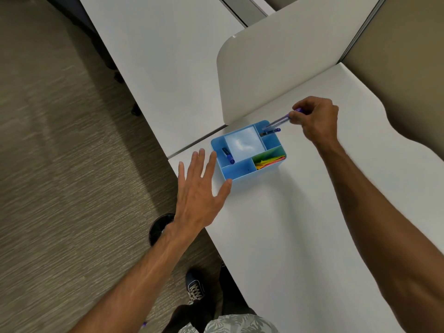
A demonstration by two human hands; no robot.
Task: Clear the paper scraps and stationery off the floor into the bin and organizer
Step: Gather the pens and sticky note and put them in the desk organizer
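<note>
A light blue organizer point(240, 175) with several compartments stands on the white desk point(300, 224). My right hand point(316, 118) is shut on a purple pen point(280, 121), its tip angled down into the organizer's far right compartment, where another blue pen point(271, 132) lies. A blue marker point(228, 155) rests in the left compartment. Coloured paper sheets point(270, 159) fill the right front compartment. My left hand point(200, 188) hovers flat and open with spread fingers beside the organizer's left front corner, thumb near its wall. A dark round bin point(159, 228) sits on the floor below the desk edge, partly hidden by my left wrist.
A white divider panel point(276, 63) rises just behind the organizer. A second white desk point(163, 63) runs to the left. Grey-brown carpet point(60, 164) covers the floor. My dark shoe point(195, 286) stands near the desk edge. A small purple bit point(144, 323) shows by my left forearm.
</note>
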